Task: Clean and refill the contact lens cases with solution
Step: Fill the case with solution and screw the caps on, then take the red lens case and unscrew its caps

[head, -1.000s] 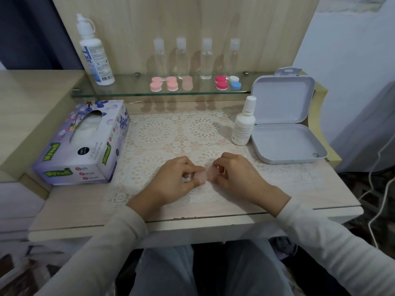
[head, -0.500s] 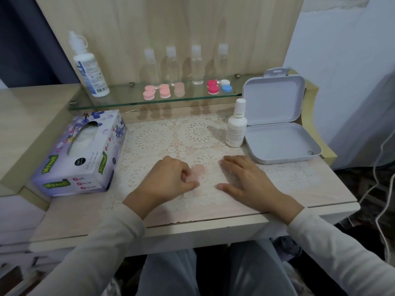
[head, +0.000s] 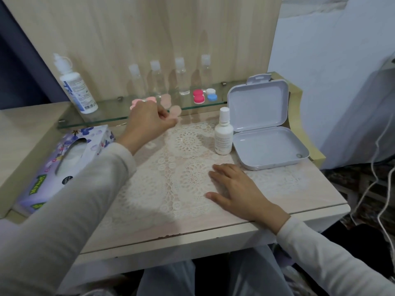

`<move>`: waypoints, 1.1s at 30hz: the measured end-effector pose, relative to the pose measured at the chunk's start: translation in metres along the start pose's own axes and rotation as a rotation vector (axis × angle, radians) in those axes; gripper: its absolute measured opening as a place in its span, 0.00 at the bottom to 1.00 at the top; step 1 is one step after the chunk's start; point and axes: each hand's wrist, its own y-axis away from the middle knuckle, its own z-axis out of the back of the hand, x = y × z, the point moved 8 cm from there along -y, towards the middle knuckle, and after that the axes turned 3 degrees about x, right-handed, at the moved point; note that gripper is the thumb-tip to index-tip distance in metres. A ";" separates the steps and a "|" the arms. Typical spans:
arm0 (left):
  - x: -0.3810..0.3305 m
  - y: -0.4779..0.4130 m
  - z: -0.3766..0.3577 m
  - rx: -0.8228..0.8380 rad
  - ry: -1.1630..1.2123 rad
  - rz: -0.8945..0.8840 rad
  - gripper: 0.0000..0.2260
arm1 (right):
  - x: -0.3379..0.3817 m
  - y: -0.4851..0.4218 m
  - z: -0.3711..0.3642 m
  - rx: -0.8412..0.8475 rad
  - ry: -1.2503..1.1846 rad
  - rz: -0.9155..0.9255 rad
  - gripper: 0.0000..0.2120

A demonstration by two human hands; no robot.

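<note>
Pinching a pale pink lens case, the left hand hovers at the glass shelf; the right hand lies flat, fingers straight, on the lace mat.

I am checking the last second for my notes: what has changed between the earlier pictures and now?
The left hand carried the pale case from the table's middle up to the glass shelf edge, seemingly still pinching it. The right hand let go of it and now lies flat on the lace mat. The bottle, open box and tissues stayed put.

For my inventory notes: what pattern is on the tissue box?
The tissue box has purple flowers on pale lilac, with green labels; head view.
</note>
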 end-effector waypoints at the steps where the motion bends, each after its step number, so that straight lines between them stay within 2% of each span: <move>1: -0.001 -0.007 0.003 -0.012 -0.013 0.003 0.11 | -0.001 0.000 -0.001 -0.006 -0.003 0.001 0.35; 6: -0.007 -0.035 0.004 -0.011 -0.074 0.000 0.08 | -0.003 -0.001 -0.003 -0.020 -0.011 -0.001 0.33; 20: -0.021 -0.078 -0.022 0.039 -0.291 -0.041 0.14 | -0.005 0.000 -0.002 -0.120 0.013 0.033 0.29; 33: -0.013 -0.088 -0.028 0.041 -0.262 -0.076 0.20 | -0.005 0.000 0.000 -0.139 0.013 0.037 0.29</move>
